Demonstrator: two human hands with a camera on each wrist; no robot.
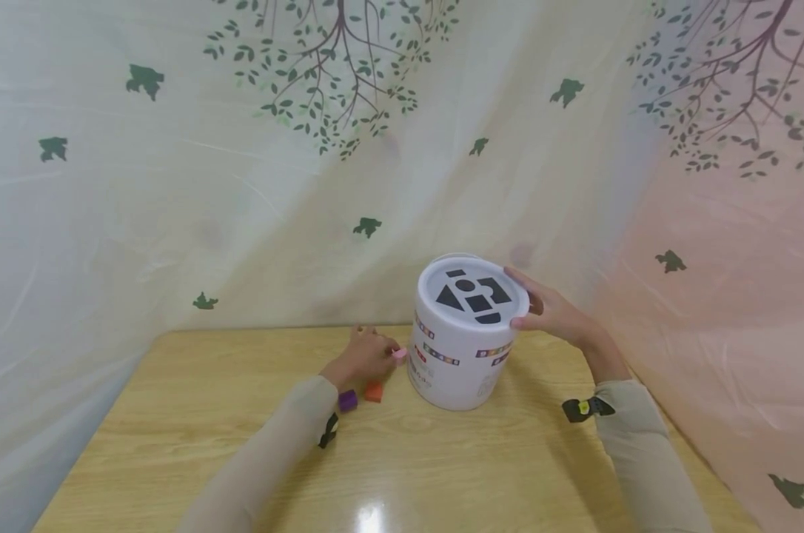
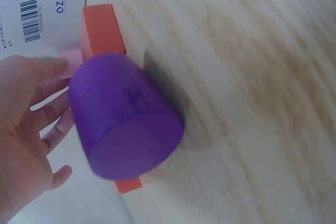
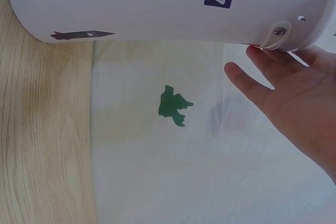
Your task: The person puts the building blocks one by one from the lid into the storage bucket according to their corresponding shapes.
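The worktop (image 1: 195,444) lies bare along its near edge; the white tub (image 1: 465,348) stands near the far edge; the right hand (image 1: 551,311) rests relaxed fingers on its lid rim; the left hand (image 1: 365,355) pinches a pink block (image 1: 399,354) beside the tub; the left wrist view alone shows the orange block (image 2: 102,30) touching the purple cylinder (image 2: 126,116).

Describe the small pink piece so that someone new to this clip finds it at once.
Start at the white bucket on the wooden table. At its left side, the left hand holds the pink piece at its fingertips. Unlike the purple block and orange block, it is beside the bucket wall.
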